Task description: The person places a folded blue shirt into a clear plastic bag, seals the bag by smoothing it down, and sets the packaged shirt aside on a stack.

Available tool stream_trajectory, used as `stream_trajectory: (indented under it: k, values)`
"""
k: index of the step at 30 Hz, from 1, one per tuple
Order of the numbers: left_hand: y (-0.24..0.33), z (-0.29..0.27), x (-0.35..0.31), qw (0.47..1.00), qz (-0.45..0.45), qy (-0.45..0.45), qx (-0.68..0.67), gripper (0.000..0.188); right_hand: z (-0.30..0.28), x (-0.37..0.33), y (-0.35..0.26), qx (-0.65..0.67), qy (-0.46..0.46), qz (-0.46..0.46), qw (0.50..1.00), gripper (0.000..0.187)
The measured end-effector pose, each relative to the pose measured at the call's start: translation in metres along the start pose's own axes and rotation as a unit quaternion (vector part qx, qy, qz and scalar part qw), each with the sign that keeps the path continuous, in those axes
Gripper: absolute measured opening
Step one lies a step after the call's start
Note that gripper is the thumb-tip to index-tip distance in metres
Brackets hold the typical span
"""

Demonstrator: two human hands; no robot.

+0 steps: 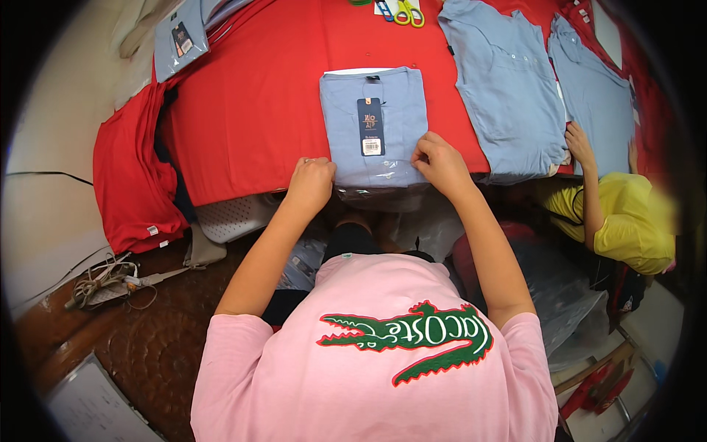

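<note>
Both hands are down at the near edge of the worktop [250, 110], which has a red cloth over it. The left hand [311, 183] is curled into a loose fist, pinching the bottom left corner of the clear bag [383, 193], and the right hand [440, 163] is closed the same way on the bottom right corner. Between them sits a folded blue shirt [374, 121], flat and square, dark hang tag [370, 125] facing up in the middle. Looks to me like the folding is done and the shirt is already mostly inside the bag, with the open end of the plastic hanging over the worktop edge by the hands, so what's left is tucking or sealing that end. Can't tell whether there's a flap or tape. Right of it lie two unfolded blue shirts [508, 88], and another person's hand [578, 144] rests on the edge of one. Up at the far side there's yellow scissors [409, 13], and a bagged shirt [180, 37] sits at the top left.
</note>
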State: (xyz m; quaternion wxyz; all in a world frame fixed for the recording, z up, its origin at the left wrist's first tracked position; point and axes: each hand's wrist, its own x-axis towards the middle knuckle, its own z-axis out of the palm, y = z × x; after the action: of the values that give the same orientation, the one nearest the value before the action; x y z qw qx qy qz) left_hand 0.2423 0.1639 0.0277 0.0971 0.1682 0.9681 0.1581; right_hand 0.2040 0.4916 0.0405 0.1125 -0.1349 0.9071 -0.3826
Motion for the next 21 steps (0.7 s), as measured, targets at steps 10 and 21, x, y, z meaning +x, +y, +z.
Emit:
stream_trajectory:
  k: [10,21]
  values:
    - [-0.016,0.03,-0.018,0.788,-0.106,-0.145,-0.589,0.006,0.004,0.002,0.015,0.041,0.036,0.026,0.998,0.011]
    - [0.005,-0.016,-0.019,0.997,-0.007,-0.058,-0.041,0.011,0.003,-0.001,0.003,-0.013,0.036,0.03,0.999,0.011]
